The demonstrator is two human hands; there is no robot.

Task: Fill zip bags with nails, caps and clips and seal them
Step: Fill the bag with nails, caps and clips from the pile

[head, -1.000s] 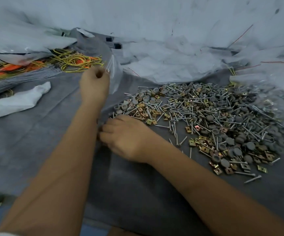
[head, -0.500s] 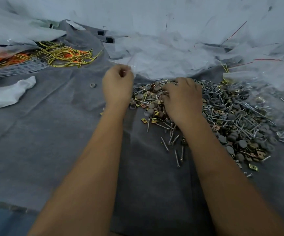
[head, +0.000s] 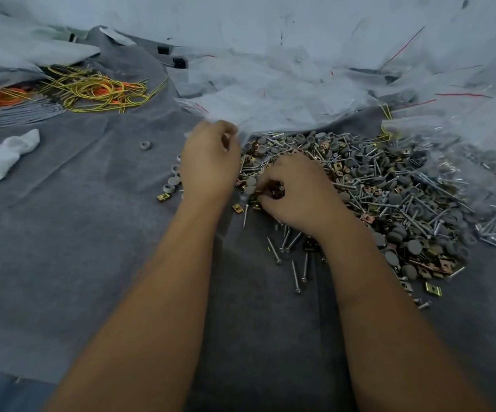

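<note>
A big heap of silver nails, grey round caps and brass clips lies on the grey cloth right of centre. My left hand is curled at the heap's left edge and pinches the top of a clear zip bag, which is hard to make out. My right hand sits on the heap's near-left part with fingers curled round a few clips and small parts. Loose nails lie between my forearms.
A mass of clear empty zip bags lies behind the heap. Yellow and orange wire ties and grey rods lie at the far left, with a white rag below them. A few grey caps lie scattered left of my left hand.
My right hand went from beside my left wrist into the heap, then drew back toward the heap's near-left edge, gathering parts. My left hand came toward the heap with the bag.
</note>
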